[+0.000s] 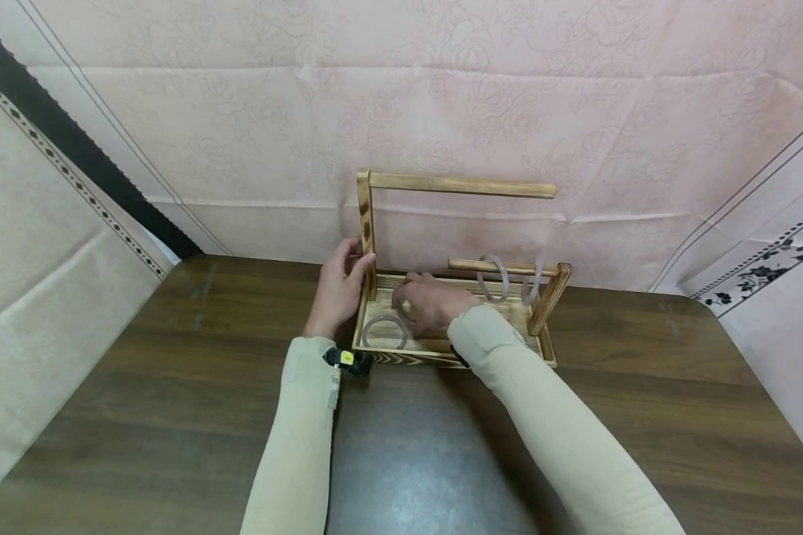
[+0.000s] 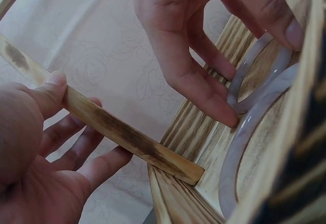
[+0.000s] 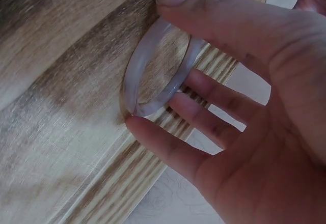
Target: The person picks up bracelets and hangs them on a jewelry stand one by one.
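A wooden display rack point(image 1: 408, 357) with a shallow tray base stands on the table. Around its tall left upright point(image 2: 112, 124), my left hand point(image 1: 337, 290) has the thumb on one side and fingers on the other. Down in the tray, my right hand point(image 1: 435, 303) holds a pale, translucent bangle point(image 3: 138, 61) between thumb and fingers, its lower edge close to the tray floor. A second pale bangle point(image 2: 238, 145) lies flat at the tray's left end, overlapping the held one in the left wrist view. Two more bangles, one being this bangle point(image 1: 505, 279), hang on the lower bar point(image 1: 465, 264).
A long upper bar point(image 1: 462, 184) reaches right from the left upright, its right end free. The shorter right post point(image 1: 549, 301) carries the lower bar. Behind the brown wooden table point(image 1: 227, 416) hangs a pink patterned cloth point(image 1: 442, 111).
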{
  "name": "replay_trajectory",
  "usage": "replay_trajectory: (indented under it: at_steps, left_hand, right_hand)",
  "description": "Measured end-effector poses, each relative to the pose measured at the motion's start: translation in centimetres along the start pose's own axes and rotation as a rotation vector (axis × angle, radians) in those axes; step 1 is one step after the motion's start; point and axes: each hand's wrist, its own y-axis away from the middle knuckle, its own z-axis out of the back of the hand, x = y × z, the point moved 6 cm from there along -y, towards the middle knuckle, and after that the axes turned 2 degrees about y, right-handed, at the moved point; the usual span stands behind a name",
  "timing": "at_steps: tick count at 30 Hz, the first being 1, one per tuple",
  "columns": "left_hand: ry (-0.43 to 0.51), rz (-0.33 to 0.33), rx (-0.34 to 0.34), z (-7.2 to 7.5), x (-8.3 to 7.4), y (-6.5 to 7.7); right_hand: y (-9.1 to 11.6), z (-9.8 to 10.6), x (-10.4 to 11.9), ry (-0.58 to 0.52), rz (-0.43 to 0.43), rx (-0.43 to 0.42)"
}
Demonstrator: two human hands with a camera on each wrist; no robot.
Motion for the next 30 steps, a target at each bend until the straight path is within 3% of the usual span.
replay_trajectory:
  at_steps: [18,30]
  left_hand:
    - [-0.003,0.001,0.009,-0.12,0.12,-0.10]
    - [-0.001,0.010,0.007,-0.06,0.09,-0.03]
  right_hand:
    - [-0.56,-0.08,0.18,0.009,0.069,-0.012]
    - [-0.48,-0.14,0.15,0.044,0.016,0.006]
